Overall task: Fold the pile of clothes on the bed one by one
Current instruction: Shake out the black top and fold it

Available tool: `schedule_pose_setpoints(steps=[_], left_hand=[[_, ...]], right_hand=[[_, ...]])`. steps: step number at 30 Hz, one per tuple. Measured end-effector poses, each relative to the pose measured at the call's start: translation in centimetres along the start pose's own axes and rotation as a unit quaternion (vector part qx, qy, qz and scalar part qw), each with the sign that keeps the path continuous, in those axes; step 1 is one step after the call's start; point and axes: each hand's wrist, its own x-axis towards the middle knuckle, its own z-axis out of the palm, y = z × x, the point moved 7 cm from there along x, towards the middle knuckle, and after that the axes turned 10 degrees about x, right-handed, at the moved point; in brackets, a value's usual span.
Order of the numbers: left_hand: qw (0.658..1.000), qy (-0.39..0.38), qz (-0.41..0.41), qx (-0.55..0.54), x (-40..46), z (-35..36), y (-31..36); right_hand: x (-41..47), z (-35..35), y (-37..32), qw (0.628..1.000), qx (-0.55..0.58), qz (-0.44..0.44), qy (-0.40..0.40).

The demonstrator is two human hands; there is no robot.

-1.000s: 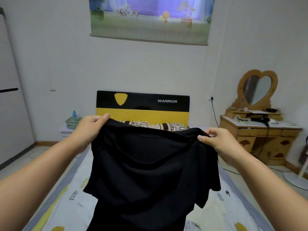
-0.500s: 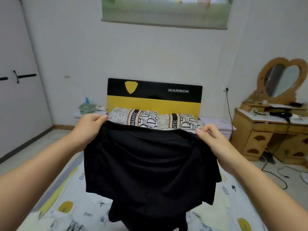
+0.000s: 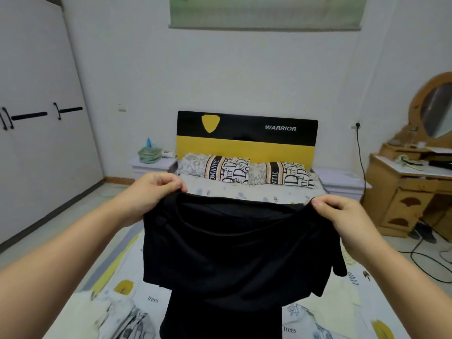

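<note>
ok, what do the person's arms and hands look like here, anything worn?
Nothing worn that shows. The left hand and right hand are bare: no gloves, rings or watch visible. Both forearms are bare to the frame edge, no sleeve in view. No markings or cables on them.

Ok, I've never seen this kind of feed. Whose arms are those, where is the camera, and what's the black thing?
There is no machine here: a person wears one camera on the head, looking forward and down. The left hand and right hand each pinch a top corner of a black shirt, holding it up over the bed. Its lower end hangs toward the sheet. More clothes lie on the bed near the camera. Two pillows sit by the headboard.
</note>
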Motion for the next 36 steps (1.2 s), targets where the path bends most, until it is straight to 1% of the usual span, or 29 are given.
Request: schedule_pose_setpoints(steps=[2,4,6,9,11,13,15,16,17,18,19,20,22,23,24,25,28,30,32,34,36], left_hand=[[0.999,-0.029,0.002,0.039,-0.7,-0.1,0.0],[0.993,-0.042,0.006,0.111,-1.4,-0.4,-0.1],[0.985,-0.060,0.015,0.158,-2.3,-0.7,0.0],[0.978,-0.098,0.028,0.180,-3.8,-1.2,-0.1],[0.975,-0.121,0.035,0.183,-4.9,-1.8,-0.3],[0.965,-0.139,0.032,0.222,-6.1,-2.3,-1.0],[0.938,-0.140,0.049,0.314,-7.2,-2.4,-2.0],[0.923,-0.129,0.077,0.355,-7.7,-2.2,-2.3],[0.912,-0.108,0.107,0.381,-8.2,-2.0,-2.3],[0.909,-0.084,0.130,0.386,-8.7,-2.0,-2.3],[0.916,-0.063,0.141,0.370,-9.1,-2.2,-2.4],[0.932,-0.045,0.143,0.330,-9.5,-2.6,-2.4],[0.974,-0.008,0.121,0.192,-10.1,-4.1,-2.2],[0.987,0.002,0.109,0.118,-10.4,-4.7,-1.9],[0.993,0.008,0.102,0.065,-10.7,-5.1,-1.5],[0.994,0.016,0.103,0.035,-11.0,-5.4,-1.0],[0.990,0.077,0.118,-0.026,-11.4,-6.0,1.3],[0.981,0.126,0.139,-0.058,-11.5,-6.5,3.3],[0.971,0.156,0.170,-0.055,-11.4,-7.1,5.2],[0.967,0.168,0.190,-0.016,-10.5,-7.3,6.0],[0.970,0.161,0.180,0.040,-8.5,-6.6,5.2]], right_hand=[[-0.2,-0.8,-0.6,0.997,0.055,-0.010,0.057],[-0.8,-1.4,-1.6,0.992,0.053,-0.042,0.102],[-1.8,-1.4,-2.8,0.987,-0.003,-0.082,0.136],[-4.0,-0.4,-4.9,0.968,-0.112,-0.151,0.168],[-5.6,0.7,-5.7,0.956,-0.166,-0.170,0.173],[-6.9,1.5,-6.0,0.947,-0.206,-0.171,0.177],[-8.0,2.0,-6.0,0.943,-0.225,-0.164,0.180],[-8.6,2.2,-5.9,0.943,-0.231,-0.158,0.181],[-9.2,2.3,-5.9,0.942,-0.236,-0.152,0.182],[-9.9,2.4,-5.8,0.943,-0.239,-0.146,0.183],[-10.5,2.5,-5.8,0.942,-0.242,-0.140,0.185],[-11.2,2.5,-6.0,0.941,-0.247,-0.137,0.188],[-12.5,2.5,-6.6,0.935,-0.261,-0.140,0.194],[-13.1,2.5,-7.1,0.931,-0.270,-0.147,0.195],[-13.7,2.5,-7.8,0.926,-0.280,-0.160,0.194],[-14.2,2.6,-8.7,0.921,-0.288,-0.177,0.194],[-15.3,2.5,-12.1,0.904,-0.291,-0.235,0.206],[-15.2,2.2,-14.4,0.895,-0.281,-0.266,0.220],[-14.5,1.7,-16.2,0.890,-0.282,-0.274,0.232],[-13.3,1.4,-16.8,0.891,-0.285,-0.266,0.232],[-11.6,1.4,-16.0,0.893,-0.294,-0.254,0.227]])
